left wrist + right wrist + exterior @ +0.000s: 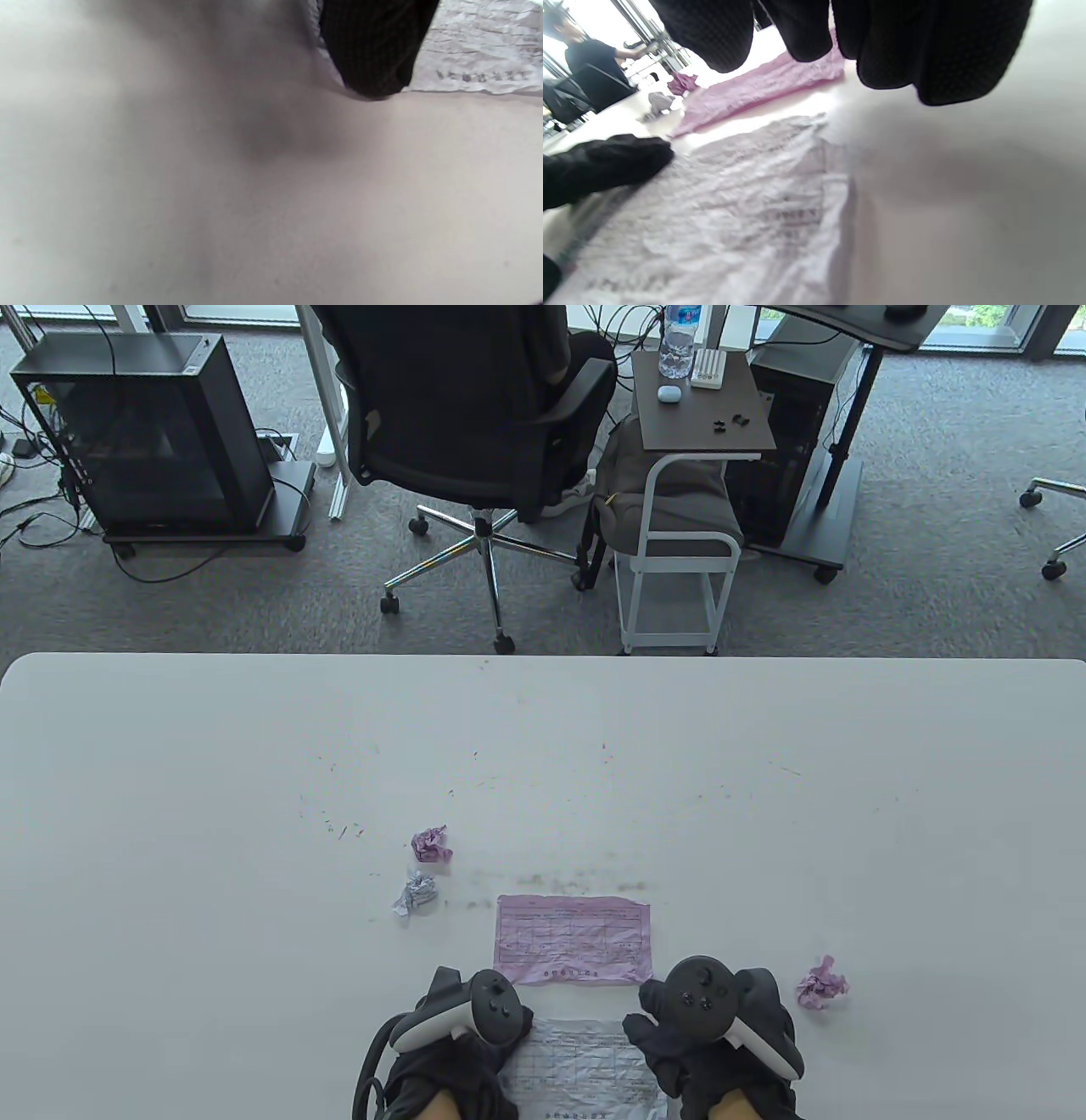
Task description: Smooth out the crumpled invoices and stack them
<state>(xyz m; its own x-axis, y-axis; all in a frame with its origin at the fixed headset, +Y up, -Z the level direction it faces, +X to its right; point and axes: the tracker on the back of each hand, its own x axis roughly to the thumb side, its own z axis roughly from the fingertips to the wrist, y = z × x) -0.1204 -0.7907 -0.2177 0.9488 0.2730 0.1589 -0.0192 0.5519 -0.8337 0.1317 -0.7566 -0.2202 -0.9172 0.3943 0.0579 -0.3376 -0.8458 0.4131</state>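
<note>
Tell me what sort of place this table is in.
Most likely an office or lab workspace: grey carpet, a black swivel chair with someone seated, a computer tower on a wheeled stand, and a small side table beyond the white table.

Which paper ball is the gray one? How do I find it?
Start at the flat pink invoice near the table's front edge and look just left. Two crumpled balls sit there; the gray ball is nearer you, below the pink ball.

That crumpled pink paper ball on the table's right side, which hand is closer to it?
Right. The right hand sits just left of the ball; the left hand lies beyond the white sheet.
</note>
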